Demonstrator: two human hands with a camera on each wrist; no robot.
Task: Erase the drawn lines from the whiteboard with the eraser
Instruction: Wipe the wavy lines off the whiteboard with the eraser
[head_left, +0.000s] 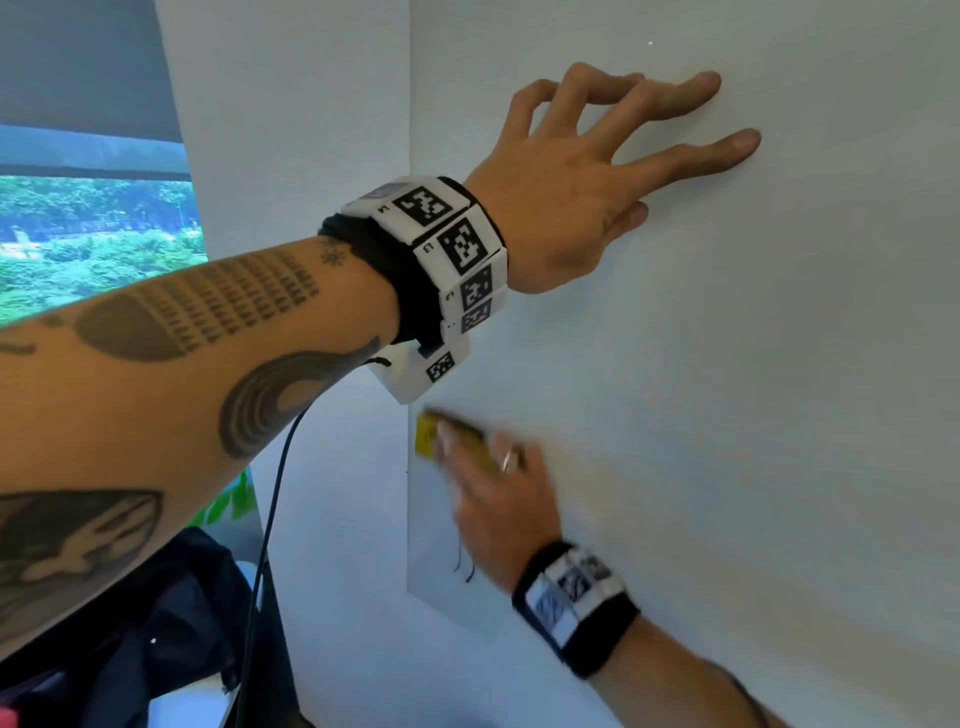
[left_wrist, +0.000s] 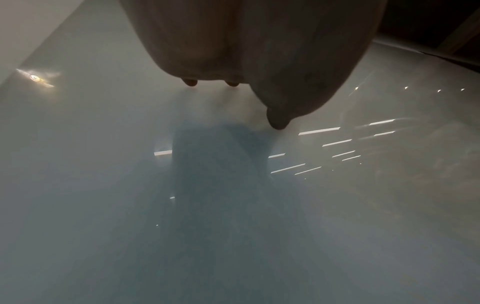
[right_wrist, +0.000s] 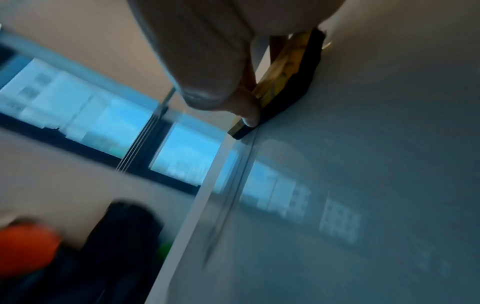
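The whiteboard (head_left: 727, 364) fills most of the head view, a glossy panel mounted upright on the wall, its left edge running from twelve o'clock down toward six. Nearly all of its surface reads clean; the one mark I can make out is a short dark squiggle (head_left: 464, 564) at about seven o'clock, close to the bottom left corner.

The left hand (head_left: 587, 171), at about one o'clock, is spread with its fingers straight and their tips planted on the board, holding nothing. It looks like a brace, steadying the person's reach, and perhaps the panel too, against the push of wiping. The left wrist view agrees: fingertips (left_wrist: 279, 121) touch the shiny surface above their own shadow.

The right hand (head_left: 488, 493), at about six o'clock, clamps the eraser (head_left: 430, 436), a yellow-backed block with a dark felt face. The right wrist view shows the thumb and fingers pinching its long sides, with the felt (right_wrist: 293, 88) flat on the board right at the left edge, so pressure spreads across the whole pad. The hand is blurred in the head view, which suggests a fast stroke.

The eraser sits above the squiggle and apart from it, so my judgement is that the task is nearly done, with that corner mark left to wipe.

Off the board at nine o'clock is a window (head_left: 93, 234) onto green trees, with a dark bag (head_left: 171, 623) below it.
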